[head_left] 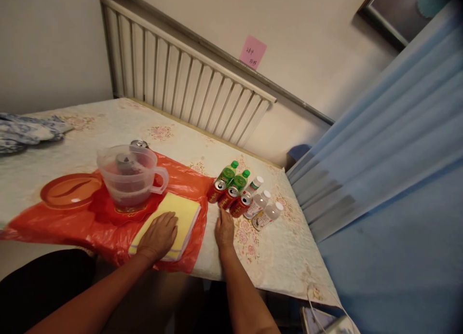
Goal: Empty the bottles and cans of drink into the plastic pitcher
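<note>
My left hand (159,233) lies flat on a folded yellow cloth (186,211), fingers stretched out over it. The cloth rests on a red plastic bag (177,172) spread over the table. Just left of the cloth, a clear plastic measuring jug (126,182) stands on a red scalloped dish (103,208). My right hand (224,230) rests on the tablecloth with its fingers curled in, close to the front of three red drink cans (228,198); I see nothing in it. Behind the cans stand two green bottles (239,180) and several clear bottles with white caps (265,216).
An orange round lid or plate (70,192) lies left of the jug, and a can (139,143) sits behind it. Blue-and-white fabric (29,134) is heaped at far left. A radiator (181,73) lines the wall; a blue curtain (390,155) hangs at right.
</note>
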Action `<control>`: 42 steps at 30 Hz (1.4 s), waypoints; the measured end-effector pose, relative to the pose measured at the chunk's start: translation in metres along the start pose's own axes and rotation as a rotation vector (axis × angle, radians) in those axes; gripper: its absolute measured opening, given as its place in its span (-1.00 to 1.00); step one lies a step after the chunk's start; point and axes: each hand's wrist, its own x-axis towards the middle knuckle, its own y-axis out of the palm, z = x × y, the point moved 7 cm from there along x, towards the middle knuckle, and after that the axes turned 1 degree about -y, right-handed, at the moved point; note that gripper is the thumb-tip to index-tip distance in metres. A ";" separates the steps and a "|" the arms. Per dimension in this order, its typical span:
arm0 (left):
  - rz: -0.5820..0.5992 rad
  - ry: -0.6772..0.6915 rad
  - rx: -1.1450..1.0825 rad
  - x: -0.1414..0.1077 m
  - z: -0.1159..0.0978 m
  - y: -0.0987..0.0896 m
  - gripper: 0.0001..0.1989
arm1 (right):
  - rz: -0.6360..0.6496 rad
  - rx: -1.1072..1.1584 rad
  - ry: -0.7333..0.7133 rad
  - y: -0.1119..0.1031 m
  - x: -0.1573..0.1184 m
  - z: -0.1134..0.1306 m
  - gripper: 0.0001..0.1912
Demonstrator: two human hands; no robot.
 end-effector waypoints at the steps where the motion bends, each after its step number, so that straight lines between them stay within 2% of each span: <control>1: -0.001 0.000 0.004 0.000 0.000 0.000 -0.68 | 0.004 -0.004 0.006 0.000 0.000 0.000 -0.42; 7: -0.004 0.006 0.012 0.000 0.000 0.001 -0.68 | -0.013 -0.006 0.056 -0.003 0.002 0.001 -0.39; 16: -0.002 -0.001 0.003 0.000 0.000 -0.001 -0.68 | -0.016 -0.056 0.093 -0.001 0.000 -0.004 -0.46; 20: 0.003 -0.002 0.011 0.000 -0.001 -0.001 -0.66 | -0.039 -0.071 0.053 -0.004 0.000 0.000 -0.46; 24: 0.010 -0.014 -0.006 0.000 -0.001 -0.002 -0.68 | -0.002 -0.048 -0.048 -0.003 0.001 0.010 -0.48; 31: 0.007 -0.039 -0.042 -0.001 0.000 -0.004 -0.72 | 0.031 -0.038 -0.011 -0.004 0.001 0.012 -0.41; 37: 0.023 -0.092 -0.068 -0.008 0.001 -0.003 -0.72 | -0.017 -0.037 -0.027 -0.004 -0.005 0.008 -0.56; 42: 0.038 -0.108 -0.116 -0.011 0.001 -0.002 -0.71 | -0.029 0.028 -0.005 -0.009 -0.014 0.018 -0.65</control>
